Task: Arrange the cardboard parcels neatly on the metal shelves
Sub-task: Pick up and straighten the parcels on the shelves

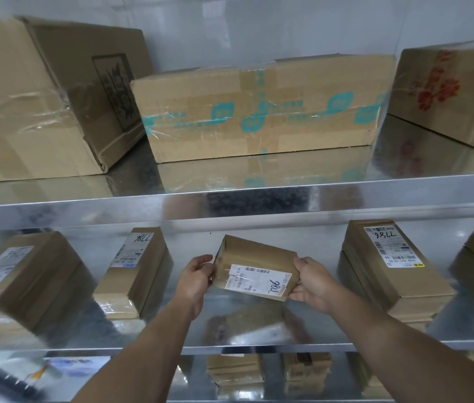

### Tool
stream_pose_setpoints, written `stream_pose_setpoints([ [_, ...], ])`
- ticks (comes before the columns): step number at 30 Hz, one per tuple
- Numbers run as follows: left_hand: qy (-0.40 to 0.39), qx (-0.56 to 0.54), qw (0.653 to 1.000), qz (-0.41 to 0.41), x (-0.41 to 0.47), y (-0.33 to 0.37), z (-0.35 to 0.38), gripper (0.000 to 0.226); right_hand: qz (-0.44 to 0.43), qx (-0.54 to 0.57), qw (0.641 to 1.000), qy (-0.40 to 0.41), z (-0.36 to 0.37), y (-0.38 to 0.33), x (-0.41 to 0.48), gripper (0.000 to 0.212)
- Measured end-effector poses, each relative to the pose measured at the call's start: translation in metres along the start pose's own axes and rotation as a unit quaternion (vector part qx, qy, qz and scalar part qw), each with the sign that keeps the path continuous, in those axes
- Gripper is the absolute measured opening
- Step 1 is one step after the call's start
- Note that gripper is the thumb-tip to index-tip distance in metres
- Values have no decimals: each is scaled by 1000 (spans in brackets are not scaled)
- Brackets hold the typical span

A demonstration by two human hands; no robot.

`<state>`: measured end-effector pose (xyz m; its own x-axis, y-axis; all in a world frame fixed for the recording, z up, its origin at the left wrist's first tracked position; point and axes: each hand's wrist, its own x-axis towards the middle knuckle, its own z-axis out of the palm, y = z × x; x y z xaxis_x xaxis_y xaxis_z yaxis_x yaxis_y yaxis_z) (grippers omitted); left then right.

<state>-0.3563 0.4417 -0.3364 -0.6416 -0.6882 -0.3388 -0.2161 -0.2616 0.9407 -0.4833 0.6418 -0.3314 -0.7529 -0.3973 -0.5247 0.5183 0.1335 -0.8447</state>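
A small flat cardboard parcel (pixel 256 266) with a white label marked 786 hangs tilted above the middle metal shelf (pixel 259 349). My left hand (pixel 196 274) grips its left end and my right hand (pixel 312 282) grips its right end. The parcel's reflection shows on the shelf below it. On the same shelf, stacks of similar labelled parcels stand to the left (pixel 135 271) and to the right (pixel 390 266).
The upper shelf (pixel 230 202) carries three large boxes: a brown one at left (pixel 40 97), a long one with teal print in the middle (pixel 259 109), one with red print at right (pixel 448 91). More parcel stacks (pixel 20 280) sit far left, and small ones (pixel 235 373) on the lowest shelf.
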Motion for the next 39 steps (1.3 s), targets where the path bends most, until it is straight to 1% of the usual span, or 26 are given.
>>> stream_pose_setpoints([
  [2, -9, -28, 999, 11, 0, 5, -2, 23, 9, 4, 1000, 0, 1, 2, 1, 30],
  [4, -21, -62, 998, 3, -1, 8, -3, 22, 15, 1, 1000, 0, 1, 6, 2, 34],
  [7, -44, -99, 994, -26, -3, 12, -5, 23, 24, -4, 1000, 1, 1, 12, 5, 39],
  [10, -77, -122, 987, -64, -9, 14, -7, 22, 31, -4, 999, -3, 1, 17, 6, 39],
  [12, -91, -118, 985, -86, -12, 14, -9, 21, 37, -14, 999, -6, 4, 20, 6, 36],
  [15, -113, -106, 983, -103, -12, 13, -8, 24, 32, -22, 999, 7, 9, 21, -2, 16],
  [17, -121, -119, 980, -106, -12, 12, -8, 30, 17, -38, 999, 4, 12, 23, -5, 23],
  [20, -124, -157, 973, -114, -10, 14, -8, 39, 10, -73, 997, -19, 17, 23, -8, 17],
  [22, -133, -141, 974, -114, -10, 16, -6, 36, 12, -65, 998, -18, 20, 24, -8, 11],
  [24, -149, -105, 978, -101, -15, 18, -4, 29, 12, -50, 999, -19, 23, 25, -9, 16],
  [26, -159, -70, 980, -94, -21, 20, -2, 28, 14, -49, 998, -32, 27, 27, -11, 18],
  [29, -158, -55, 980, -105, -26, 19, 1, 26, 7, -41, 998, -43, 29, 30, -14, 25],
  [32, -153, -55, 980, -116, -25, 16, 0, 27, 9, -32, 999, -41, 29, 30, -14, 25],
  [36, -152, -52, 980, -115, -24, 14, 0, 30, -5, -50, 998, -39, 29, 25, -20, 26],
  [39, -154, -44, 980, -115, -23, 15, 0, 37, -13, -63, 998, -15, 30, 25, -16, 27],
])
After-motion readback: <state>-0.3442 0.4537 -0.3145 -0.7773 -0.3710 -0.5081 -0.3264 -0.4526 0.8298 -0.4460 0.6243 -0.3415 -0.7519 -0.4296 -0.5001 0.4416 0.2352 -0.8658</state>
